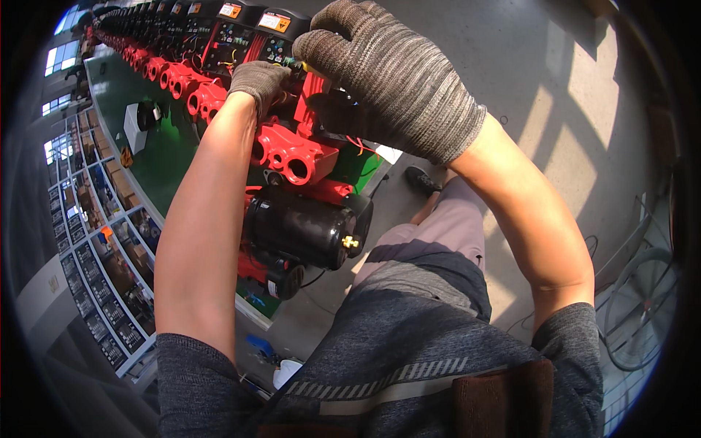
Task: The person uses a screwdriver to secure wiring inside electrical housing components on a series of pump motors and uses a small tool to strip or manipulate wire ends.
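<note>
Both my hands wear grey knitted gloves and reach to the near end of a row of red and black machines. My left hand (261, 79) is curled at the wiring beside a black control box (277, 45); its fingertips are partly hidden. To its right, my right hand (398, 77) is raised, fingers bent together beside the red upright part (305, 106). Something small and yellow shows by its fingertips, too little to name. Below my hands lies a red casting (296, 157) with round openings. Nearer me is a black cylinder (296, 228) with a brass fitting (350, 241).
The machine row (171, 73) runs far left along a green-topped bench (157, 171). A white box (135, 128) stands on that bench. Shelving with parts and cartons (109, 248) is on the left. A large round fan (642, 310) stands on the right.
</note>
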`<action>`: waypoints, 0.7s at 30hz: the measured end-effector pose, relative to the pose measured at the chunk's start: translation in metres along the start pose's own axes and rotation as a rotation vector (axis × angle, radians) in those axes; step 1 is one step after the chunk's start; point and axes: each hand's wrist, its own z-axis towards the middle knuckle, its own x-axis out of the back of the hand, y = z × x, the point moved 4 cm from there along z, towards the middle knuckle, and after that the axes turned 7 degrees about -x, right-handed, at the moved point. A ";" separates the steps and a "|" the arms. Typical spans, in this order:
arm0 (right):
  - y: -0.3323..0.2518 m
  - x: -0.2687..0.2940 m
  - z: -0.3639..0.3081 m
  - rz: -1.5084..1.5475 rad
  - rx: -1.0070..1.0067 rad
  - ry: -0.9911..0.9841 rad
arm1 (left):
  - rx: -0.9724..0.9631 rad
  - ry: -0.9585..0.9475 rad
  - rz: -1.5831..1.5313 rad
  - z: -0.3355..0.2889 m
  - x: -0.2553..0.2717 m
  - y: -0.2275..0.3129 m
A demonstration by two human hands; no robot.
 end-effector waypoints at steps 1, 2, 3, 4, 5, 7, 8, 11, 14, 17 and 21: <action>-0.002 0.001 0.004 0.082 -0.138 -0.121 | 0.010 0.002 -0.002 -0.004 0.000 -0.006; -0.002 -0.002 0.005 0.162 -0.276 -0.244 | -0.012 -0.114 0.224 -0.007 -0.003 -0.010; 0.000 -0.005 0.004 0.158 -0.277 -0.247 | -0.047 -0.230 0.449 -0.012 0.008 0.011; 0.003 -0.005 0.004 0.134 -0.203 -0.149 | -0.022 -0.228 0.524 -0.006 0.007 0.014; 0.003 -0.003 0.004 0.111 -0.130 -0.052 | -0.026 -0.225 0.520 0.000 -0.001 0.008; -0.005 0.016 0.021 0.191 0.007 -0.092 | -0.014 -0.041 0.443 0.002 -0.011 -0.010; -0.005 0.018 0.022 0.172 0.097 -0.148 | -0.001 -0.022 0.424 0.002 -0.013 -0.011; -0.010 0.018 0.020 0.118 0.131 -0.161 | -0.018 0.101 0.401 0.010 -0.019 -0.017; -0.008 0.004 0.013 0.069 0.074 -0.061 | 0.145 0.235 -0.149 0.000 -0.025 -0.025; -0.010 0.000 0.017 -0.061 0.050 -0.086 | 0.343 0.303 -0.758 -0.004 -0.033 -0.038; -0.003 0.005 0.016 0.078 0.053 -0.076 | 0.020 -0.216 0.560 -0.006 0.004 0.015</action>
